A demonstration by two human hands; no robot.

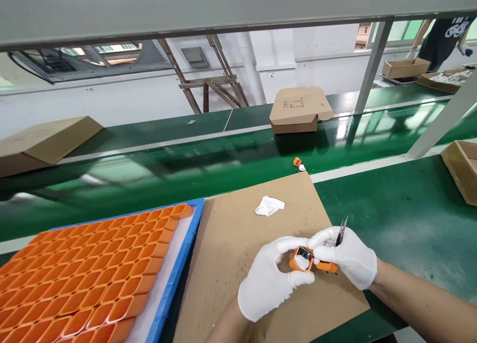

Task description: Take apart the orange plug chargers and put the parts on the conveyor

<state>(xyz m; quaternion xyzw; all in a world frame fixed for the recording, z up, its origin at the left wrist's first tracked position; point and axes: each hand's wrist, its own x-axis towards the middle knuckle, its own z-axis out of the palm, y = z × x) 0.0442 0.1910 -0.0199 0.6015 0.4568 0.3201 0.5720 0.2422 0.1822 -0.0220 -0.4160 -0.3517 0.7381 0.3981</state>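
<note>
Over the cardboard sheet (231, 233), low and right of centre: both white-gloved hands at work on one orange cup (293, 264).

Left hand (270, 278): thumb and fingers curled narrowly around the cup, its open face turned up toward the viewer. Right hand (348, 256): fingertips drawn together at the cup's right edge; a small pointed tool (341, 233) is tucked in the same grip, tips up and away from the cup. A second orange piece (326, 267) shows just below the right fingers, beside the cup. Cannot tell whether it is pinched or hangs from something.

Progress, as judged: this unit looks partway. Inside the cup sit a dark part (304, 252) and a white wad (301, 262), so some filling appears done. The second orange piece stands apart from the cup; if the two belong together, the joining is left.

Left of the sheet: blue-edged tray (181, 278) with close rows of orange cups (93, 263). Those whose insides show look hollow, which suggests much of the batch is untouched; contents of the far rows too small to judge.

Also noted: crumpled white scrap (269, 206) lying loose on the sheet; small orange bit (297, 161) and white bit (302, 168) beyond its far corner, on the green worktop (391, 209).
</note>
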